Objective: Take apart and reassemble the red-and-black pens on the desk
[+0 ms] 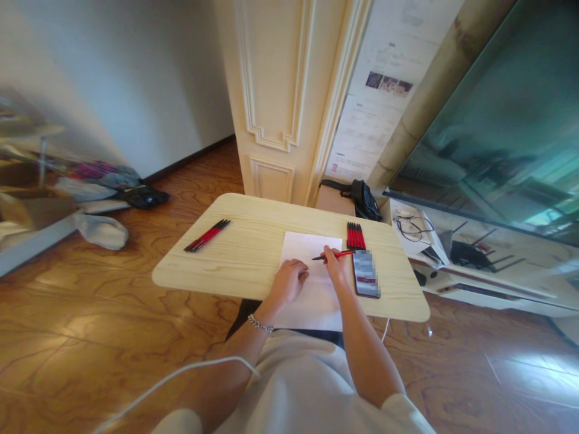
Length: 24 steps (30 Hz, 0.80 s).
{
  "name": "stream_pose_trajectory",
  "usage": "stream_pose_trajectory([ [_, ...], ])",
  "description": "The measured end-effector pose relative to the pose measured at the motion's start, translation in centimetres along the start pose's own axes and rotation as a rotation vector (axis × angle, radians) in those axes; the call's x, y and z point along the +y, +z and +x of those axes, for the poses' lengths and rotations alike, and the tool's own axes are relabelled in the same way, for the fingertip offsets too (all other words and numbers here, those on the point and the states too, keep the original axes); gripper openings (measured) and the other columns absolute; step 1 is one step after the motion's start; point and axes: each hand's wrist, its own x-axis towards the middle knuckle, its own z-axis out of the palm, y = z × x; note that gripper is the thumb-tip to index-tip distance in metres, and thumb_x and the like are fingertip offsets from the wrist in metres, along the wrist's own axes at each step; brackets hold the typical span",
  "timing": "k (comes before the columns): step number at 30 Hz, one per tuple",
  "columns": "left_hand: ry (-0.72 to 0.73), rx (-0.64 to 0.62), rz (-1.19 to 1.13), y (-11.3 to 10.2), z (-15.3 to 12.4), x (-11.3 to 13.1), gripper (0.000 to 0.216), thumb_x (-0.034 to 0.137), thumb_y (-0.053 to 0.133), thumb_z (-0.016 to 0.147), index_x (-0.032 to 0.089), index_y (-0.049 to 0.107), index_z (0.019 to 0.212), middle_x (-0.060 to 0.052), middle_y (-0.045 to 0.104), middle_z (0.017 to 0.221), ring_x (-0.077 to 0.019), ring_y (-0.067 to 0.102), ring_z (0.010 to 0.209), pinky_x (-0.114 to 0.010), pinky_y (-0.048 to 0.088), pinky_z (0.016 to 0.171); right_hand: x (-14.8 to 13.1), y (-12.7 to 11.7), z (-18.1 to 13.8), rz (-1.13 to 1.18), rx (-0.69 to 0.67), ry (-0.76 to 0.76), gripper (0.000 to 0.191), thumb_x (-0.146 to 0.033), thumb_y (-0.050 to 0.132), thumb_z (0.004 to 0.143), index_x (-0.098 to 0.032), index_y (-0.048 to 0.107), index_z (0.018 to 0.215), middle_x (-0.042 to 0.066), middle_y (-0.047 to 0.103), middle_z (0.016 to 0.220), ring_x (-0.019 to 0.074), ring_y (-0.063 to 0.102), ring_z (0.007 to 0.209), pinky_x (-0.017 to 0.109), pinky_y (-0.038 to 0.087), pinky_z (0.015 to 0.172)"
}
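Pointing left, held pen (345, 254) nearly crosswise.

Wears a loose, off-white shirt (301, 386) with short, plain sleeves (400, 410). Bears on the left wrist (268, 308) a silvery bracelet (259, 323) of chunky chain links. Shows dark trousers (243, 312) beyond the shirt's front. Trails a thin, smooth white cable (181, 369) in a curve across the left forearm (217, 392).
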Motion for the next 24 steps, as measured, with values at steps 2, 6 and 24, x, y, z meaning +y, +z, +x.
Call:
stream_pose_trajectory([
  [2,0.007,-0.009,0.005,-0.1,0.0,0.0,0.014,0.012,0.056,0.080,0.017,0.067,0.088,-0.008,0.066,0.091,-0.0209,0.058,0.088,-0.034,0.043,0.083,-0.7,-0.4,-0.2,0.200,-0.022,0.008,0.041,-0.049,0.053,0.078,-0.016,0.059,0.056,0.007,0.065,0.072,0.0147,0.058,0.066,0.024,0.043,0.057],
  [6,0.016,-0.019,0.025,-0.1,0.1,0.1,0.014,0.011,0.058,0.078,0.017,0.066,0.086,-0.008,0.066,0.090,-0.0211,0.058,0.088,-0.035,0.043,0.084,-2.0,-1.4,-1.1,0.591,-0.151,0.060,0.026,-0.042,0.064,0.075,-0.016,0.063,0.075,0.004,0.063,0.079,0.0083,0.052,0.056,0.019,0.037,0.045],
  [24,-0.071,-0.033,-0.073,-1.8,-1.2,1.6,0.018,0.024,0.056,0.082,0.018,0.067,0.095,-0.008,0.068,0.094,-0.0197,0.063,0.084,-0.032,0.047,0.079,-2.1,-4.6,-1.6,1.112,-0.278,0.340,0.045,-0.062,0.047,0.079,-0.020,0.048,0.061,-0.009,0.026,0.044,0.0063,0.021,0.035,0.020,0.019,0.034],
])
